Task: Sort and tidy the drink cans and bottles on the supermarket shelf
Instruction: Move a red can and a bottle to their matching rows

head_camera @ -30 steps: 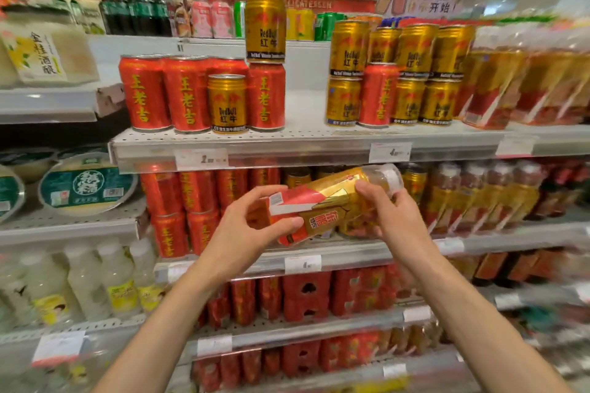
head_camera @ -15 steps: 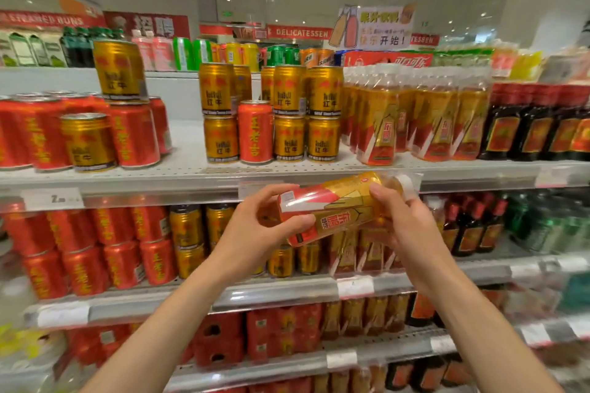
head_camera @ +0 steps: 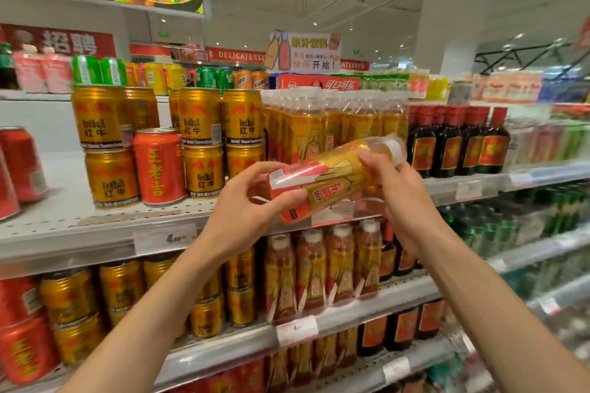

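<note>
View has swung right since a sec ago: the matching gold bottles [head_camera: 332, 124] on the upper shelf [head_camera: 95, 220] now sit right behind the held bottle [head_camera: 332, 177], so prob its home row is reached. Bottle lies tilted, cap up-right, btwn both hands: left hand [head_camera: 252, 210] grips base end, right hand [head_camera: 399, 182] grips neck, in front of shelf's front edge.

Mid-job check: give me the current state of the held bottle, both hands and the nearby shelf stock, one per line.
Gold-label bottle: held on its side, white cap pointing right.
Left hand: gripping the bottle's base end.
Right hand: gripping near the cap.
Red can: upright among gold cans, misplaced.
Gold cans: upright, stacked two high.
Matching bottles: upright on the shelf.
Dark bottles: upright.
</note>
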The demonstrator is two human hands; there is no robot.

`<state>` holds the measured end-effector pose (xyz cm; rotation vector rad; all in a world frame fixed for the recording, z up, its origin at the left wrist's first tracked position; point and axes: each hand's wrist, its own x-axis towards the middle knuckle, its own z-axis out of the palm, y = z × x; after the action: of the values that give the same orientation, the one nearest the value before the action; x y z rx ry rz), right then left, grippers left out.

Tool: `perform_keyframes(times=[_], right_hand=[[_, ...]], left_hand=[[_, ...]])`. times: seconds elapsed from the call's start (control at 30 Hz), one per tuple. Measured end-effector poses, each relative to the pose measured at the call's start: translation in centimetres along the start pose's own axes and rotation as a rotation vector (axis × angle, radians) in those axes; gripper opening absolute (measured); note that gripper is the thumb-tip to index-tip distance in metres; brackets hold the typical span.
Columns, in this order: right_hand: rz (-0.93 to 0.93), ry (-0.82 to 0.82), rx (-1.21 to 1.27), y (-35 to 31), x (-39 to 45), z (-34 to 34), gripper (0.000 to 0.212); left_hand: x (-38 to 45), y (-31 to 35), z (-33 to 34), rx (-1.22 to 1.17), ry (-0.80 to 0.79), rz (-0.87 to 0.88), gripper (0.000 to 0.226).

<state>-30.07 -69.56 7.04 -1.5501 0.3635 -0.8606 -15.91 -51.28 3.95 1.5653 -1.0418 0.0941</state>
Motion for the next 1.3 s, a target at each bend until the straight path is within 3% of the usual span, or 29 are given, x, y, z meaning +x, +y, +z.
perform_keyframes(times=[0.13, 0.33, 0.57, 0.7, 0.83, 0.9, 0.97, 1.1, 1.2, 1.3], right_hand=[[-0.018, 0.018, 0.022, 0.3, 1.7, -1.2, 0.045], [-0.108, -0.053, 0.059, 1.0, 5.1, -3.8, 0.035], [-0.180, -0.186, -0.002, 0.5, 9.4, -6.8, 0.052], [-0.338, -0.248, -0.120, -0.7, 11.2, -7.4, 0.049], [-0.462, -0.255, -0.290, -1.6, 12.6, -6.8, 0.061], [-0.531, -0.227, -0.366, -1.8, 13.1, -6.1, 0.064], [-0.610, -0.183, -0.468, -1.8, 13.5, -5.0, 0.066], [-0.773, -0.045, -0.681, -1.0, 14.6, -2.8, 0.073], [-0.848, 0.033, -0.852, -0.6, 15.2, -1.3, 0.070], [-0.917, 0.001, -0.922, 0.5, 15.3, -0.9, 0.084]], left_hand=[[1.2, -0.3, 1.8, 0.026, 0.001, 0.002, 0.050], [1.8, 0.2, 5.3, 0.092, 0.079, -0.017, 0.066], [1.7, 1.1, 10.0, 0.077, 0.171, -0.081, 0.058], [2.2, 2.1, 11.2, 0.273, 0.274, -0.048, 0.053], [3.0, 2.2, 10.4, 0.437, 0.467, -0.046, 0.037], [3.5, 1.9, 9.6, 0.490, 0.541, -0.065, 0.039], [4.2, 1.4, 9.2, 0.535, 0.523, -0.099, 0.055], [5.7, 0.8, 9.0, 0.601, 0.325, -0.243, 0.088], [6.6, 0.8, 8.9, 0.499, 0.230, -0.257, 0.083], [7.3, 0.6, 8.4, 0.406, 0.190, -0.264, 0.088]])
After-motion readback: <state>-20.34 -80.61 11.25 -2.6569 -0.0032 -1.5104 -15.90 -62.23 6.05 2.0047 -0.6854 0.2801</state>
